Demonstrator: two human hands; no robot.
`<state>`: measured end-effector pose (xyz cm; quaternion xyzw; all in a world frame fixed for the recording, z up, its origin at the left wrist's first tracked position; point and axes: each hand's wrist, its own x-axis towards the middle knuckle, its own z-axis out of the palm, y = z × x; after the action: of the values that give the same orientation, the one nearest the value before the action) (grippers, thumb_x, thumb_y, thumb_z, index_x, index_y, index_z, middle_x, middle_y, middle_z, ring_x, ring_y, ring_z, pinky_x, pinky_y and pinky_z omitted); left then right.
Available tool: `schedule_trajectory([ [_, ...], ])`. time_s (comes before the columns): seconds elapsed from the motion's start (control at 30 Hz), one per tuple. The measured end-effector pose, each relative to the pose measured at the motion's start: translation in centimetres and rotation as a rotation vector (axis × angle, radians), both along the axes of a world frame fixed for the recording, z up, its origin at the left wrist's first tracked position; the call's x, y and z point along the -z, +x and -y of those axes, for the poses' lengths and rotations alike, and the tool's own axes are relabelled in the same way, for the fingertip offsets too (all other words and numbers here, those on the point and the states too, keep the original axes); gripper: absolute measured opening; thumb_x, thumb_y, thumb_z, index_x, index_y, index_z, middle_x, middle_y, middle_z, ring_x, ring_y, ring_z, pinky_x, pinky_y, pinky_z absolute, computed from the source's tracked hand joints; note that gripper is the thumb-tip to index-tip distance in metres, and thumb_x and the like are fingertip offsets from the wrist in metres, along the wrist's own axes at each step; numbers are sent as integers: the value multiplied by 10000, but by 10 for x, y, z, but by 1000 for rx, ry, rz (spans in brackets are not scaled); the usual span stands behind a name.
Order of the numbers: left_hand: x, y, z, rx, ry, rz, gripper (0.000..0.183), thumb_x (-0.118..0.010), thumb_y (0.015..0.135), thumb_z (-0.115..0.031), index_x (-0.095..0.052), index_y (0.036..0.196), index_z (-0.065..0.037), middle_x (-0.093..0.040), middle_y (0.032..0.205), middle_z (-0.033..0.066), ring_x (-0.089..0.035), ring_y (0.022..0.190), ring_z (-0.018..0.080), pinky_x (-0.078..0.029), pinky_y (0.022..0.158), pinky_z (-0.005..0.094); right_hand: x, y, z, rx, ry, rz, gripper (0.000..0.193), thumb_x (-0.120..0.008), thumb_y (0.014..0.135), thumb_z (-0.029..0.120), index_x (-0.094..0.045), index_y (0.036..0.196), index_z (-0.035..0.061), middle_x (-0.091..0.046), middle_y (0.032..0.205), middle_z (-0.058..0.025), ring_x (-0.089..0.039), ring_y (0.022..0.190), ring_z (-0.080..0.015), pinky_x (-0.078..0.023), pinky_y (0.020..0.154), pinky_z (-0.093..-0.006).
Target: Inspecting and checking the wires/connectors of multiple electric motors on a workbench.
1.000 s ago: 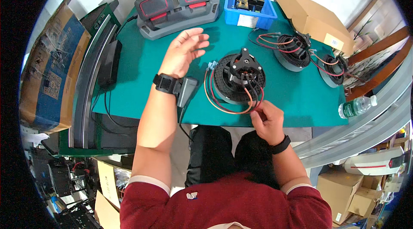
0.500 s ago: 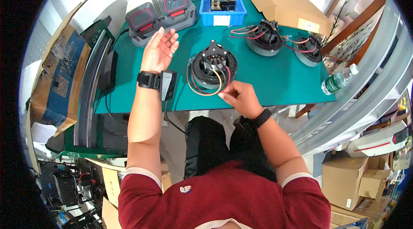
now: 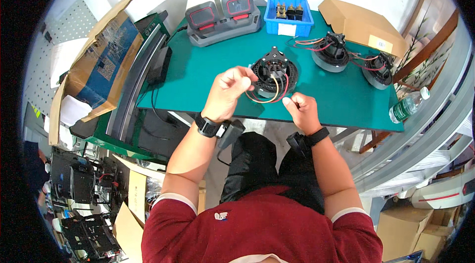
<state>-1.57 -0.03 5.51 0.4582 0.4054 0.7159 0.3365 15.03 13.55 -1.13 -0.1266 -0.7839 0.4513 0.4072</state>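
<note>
A black round motor point(image 3: 292, 77) with a three-armed bracket on top sits near the table's front edge. Red and tan wires point(image 3: 276, 90) loop from it toward me. My right hand point(image 3: 303, 110) is closed at the front right of the motor, thumb and forefinger pinching the red wire at its lower bend. My left hand point(image 3: 227, 91) is beside the motor's left rim with curled fingers and thumb drawn together near the wire loop; whatever they hold is hidden. Two similar motors, a nearer one point(image 3: 330, 58) and a farther one point(image 3: 378, 71), lie to the right, their wires trailing left.
At the back of the green table point(image 3: 208, 72) stand a grey dual battery charger point(image 3: 225, 28), a blue bin point(image 3: 289, 26) of small parts and a cardboard piece point(image 3: 358, 21). A plastic bottle point(image 3: 408, 106) lies at the right edge. An open carton point(image 3: 106, 65) is at left.
My left hand has come from beside the charger to the motor's left side, its fingers closing. My right hand stays at the wires. The whole view has shifted, moving the table rightward in it.
</note>
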Motion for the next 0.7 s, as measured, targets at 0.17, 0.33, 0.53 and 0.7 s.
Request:
schedule_trajectory([
  [0.17, 2, 40, 6, 876, 274, 400, 472, -656, 667, -582, -528, 752, -136, -491, 855, 68, -500, 896, 272, -460, 726, 356, 4, 0, 0, 54, 63, 12, 340, -634, 800, 174, -446, 571, 6, -375, 480, -53, -334, 458, -88, -299, 419, -276],
  [0.33, 3, 71, -3, 1180, 422, 438, 565, -686, 585, -638, -513, 810, -150, -509, 813, 54, -511, 863, 270, -461, 758, 389, 6, 3, 0, 23, -78, 1, 347, -627, 813, 198, -454, 583, 3, -444, 485, -42, -376, 477, -73, -329, 433, -254],
  [0.53, 2, 81, -2, 1158, 320, 524, 543, -693, 593, -620, -504, 788, -150, -514, 804, 51, -511, 873, 263, -464, 759, 389, -3, 7, -4, 43, -58, -7, 366, -614, 823, 223, -432, 581, 17, -377, 494, -2, -318, 487, -65, -283, 428, -248],
  [0.7, 13, 90, -2, 1120, 246, 501, 541, -690, 587, -614, -510, 783, -143, -518, 806, 51, -526, 862, 280, -474, 747, 388, 19, 4, -28, -362, -719, -398, 289, -564, 860, 201, -412, 634, 105, -361, 549, 66, -283, 464, -36, -213, 420, -217],
])
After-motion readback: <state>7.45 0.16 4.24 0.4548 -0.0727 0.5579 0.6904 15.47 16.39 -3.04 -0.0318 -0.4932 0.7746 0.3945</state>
